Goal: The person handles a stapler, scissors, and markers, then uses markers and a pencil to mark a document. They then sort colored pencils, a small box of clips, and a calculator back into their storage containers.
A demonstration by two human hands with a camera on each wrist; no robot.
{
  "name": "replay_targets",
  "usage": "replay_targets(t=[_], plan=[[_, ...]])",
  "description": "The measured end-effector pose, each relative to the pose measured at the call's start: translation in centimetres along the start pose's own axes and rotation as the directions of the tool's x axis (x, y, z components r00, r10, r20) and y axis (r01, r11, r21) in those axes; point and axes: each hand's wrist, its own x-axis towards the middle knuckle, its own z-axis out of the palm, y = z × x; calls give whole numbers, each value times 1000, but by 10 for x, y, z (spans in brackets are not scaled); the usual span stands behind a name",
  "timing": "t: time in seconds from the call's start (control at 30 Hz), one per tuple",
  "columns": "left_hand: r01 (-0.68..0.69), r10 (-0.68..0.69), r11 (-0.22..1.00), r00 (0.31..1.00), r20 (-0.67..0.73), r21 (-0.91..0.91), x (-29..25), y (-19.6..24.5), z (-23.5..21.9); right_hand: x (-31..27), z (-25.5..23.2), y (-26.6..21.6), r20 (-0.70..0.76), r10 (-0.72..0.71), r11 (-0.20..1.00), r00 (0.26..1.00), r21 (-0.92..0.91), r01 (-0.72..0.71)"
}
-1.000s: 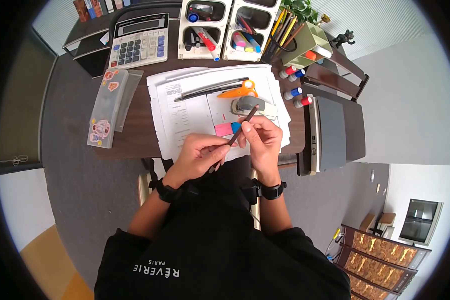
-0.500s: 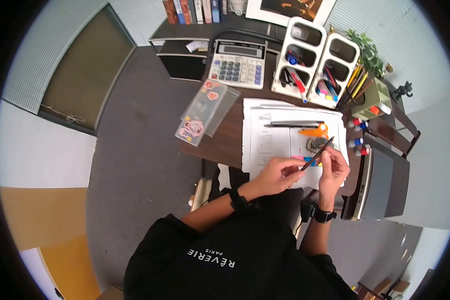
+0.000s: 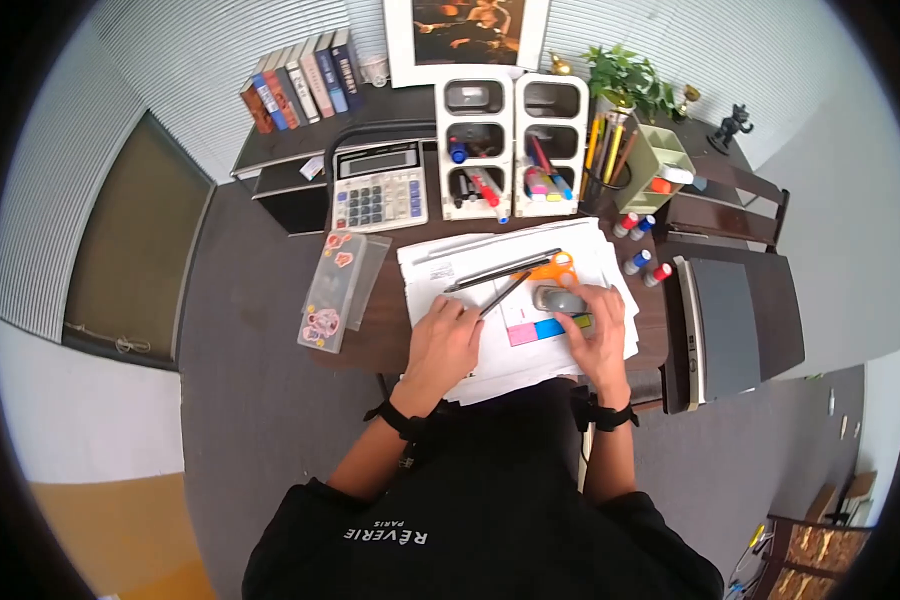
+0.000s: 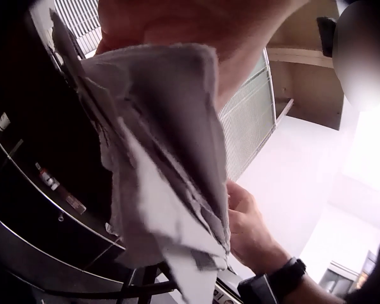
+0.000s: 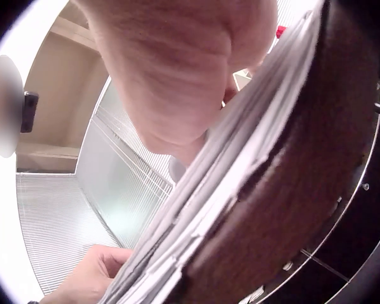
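In the head view, the left hand (image 3: pixel 442 350) rests low over the paper stack (image 3: pixel 425 260), its thumb and fingertips at the near end of a dark pencil (image 3: pixel 506 295) that slants up and right. The right hand (image 3: pixel 602 335) has its thumb and fingers round a grey stapler (image 3: pixel 558 300). Below the stapler lie pink, blue and green sticky tabs (image 3: pixel 549 328). Orange scissors (image 3: pixel 562 268) and dark pens (image 3: pixel 500 271) lie above the pencil. The wrist views show paper edges (image 4: pixel 171 114) (image 5: pixel 221 164) and the hands from below; the fingertips are mostly hidden.
Left of the papers lies a clear stickered case (image 3: pixel 332 300), with a calculator (image 3: pixel 380 195) behind it. White organizers (image 3: pixel 513 150) with pens, a pencil cup (image 3: pixel 605 185) and a green box (image 3: pixel 655 160) stand behind. Small bottles (image 3: pixel 637 262) and a laptop (image 3: pixel 725 325) are at the right.
The head view has shifted. The right hand has let go of the pencil and moved right onto the stapler. The left hand and the pencil have come down to the papers.
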Motion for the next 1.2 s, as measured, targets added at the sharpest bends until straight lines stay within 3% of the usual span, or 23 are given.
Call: replay_targets(t=[0.23, 0.4, 0.5, 0.67, 0.73, 0.8, 0.87, 1.0, 1.07, 1.1, 1.2], plan=[[-63, 58, 995, 996, 62, 81, 21, 2, 0, -3, 8, 9, -49, 24, 1000, 998, 11, -23], [-103, 104, 995, 994, 34, -11, 38, 10, -1, -6, 6, 16, -83, 23, 999, 996, 49, -18], [-149, 150, 989, 987, 62, -14, 53, 13, 2, -9, 3, 16, -30, 31, 997, 999, 72, -29], [-173, 181, 982, 975, 126, -73, 102, 35, 3, -11, 4, 19, -61, 30, 996, 998, 87, -24], [-287, 290, 957, 950, 118, -42, 128, 48, 1, -13, 4, 21, -82, 38, 996, 996, 88, -31], [-324, 326, 945, 933, 154, -37, 151, 53, -4, -15, 3, 23, -72, 23, 991, 997, 135, -13], [-261, 279, 960, 927, 250, -102, 169, 64, -18, -17, 0, 22, -102, 29, 988, 994, 152, -13], [-384, 371, 923, 875, 312, -22, 195, 81, -33, -19, 1, 26, -134, 34, 981, 990, 195, -7], [-481, 466, 877, 848, 251, -5, 210, 87, -24, -19, 1, 25, -160, 54, 977, 986, 214, -19], [-571, 545, 820, 799, 253, 38, 220, 89, -19, -19, 1, 26, -150, 57, 977, 987, 214, -23], [-639, 565, 756, 747, 350, 143, 243, 93, 13, -21, 5, 28, -154, 57, 978, 986, 207, -24]])
